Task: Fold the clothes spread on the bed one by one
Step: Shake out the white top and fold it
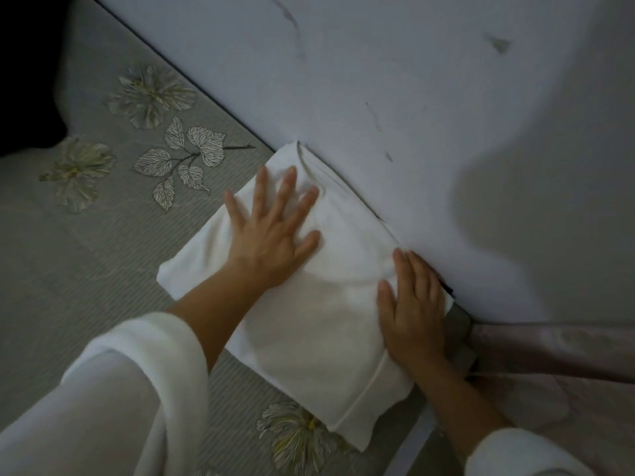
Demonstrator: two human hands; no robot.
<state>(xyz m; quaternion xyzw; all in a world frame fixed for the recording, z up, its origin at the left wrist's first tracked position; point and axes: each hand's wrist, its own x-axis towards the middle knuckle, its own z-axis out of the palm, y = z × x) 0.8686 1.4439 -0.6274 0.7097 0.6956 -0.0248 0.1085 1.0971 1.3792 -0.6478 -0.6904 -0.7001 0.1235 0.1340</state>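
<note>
A white garment (309, 324) is lying folded into a thick, roughly rectangular bundle on the bed (86, 269), with its long far edge sitting right against the pale wall (412, 97). One narrow end is pointing up along the wall line and the other end is lying nearest the camera, over a flower print in the bedspread.

The left hand (271, 231) is pressing flat on the upper half of the bundle, fingers straight and spread wide, gripping nothing. The right hand (412, 314) is lying palm-down on the bundle's wall-side edge, fingers straight and close together and pointing up along that edge, also flat rather than curled round the cloth. Both forearms are bare, coming out of loose white sleeves, the left sleeve (103, 389) filling the lower left corner and the right sleeve (515, 455) showing at the bottom edge.

The bedspread is showing a grey-green stripe with a sprig of outlined leaves (185, 159) and pale flowers (151, 94) to the left of the bundle. Dark scuffs are marking the wall. Just beyond the right hand, pinkish fabric (549, 352) is lying along the foot of the wall, and a dark mass is filling the upper left corner; what it is cannot be told
</note>
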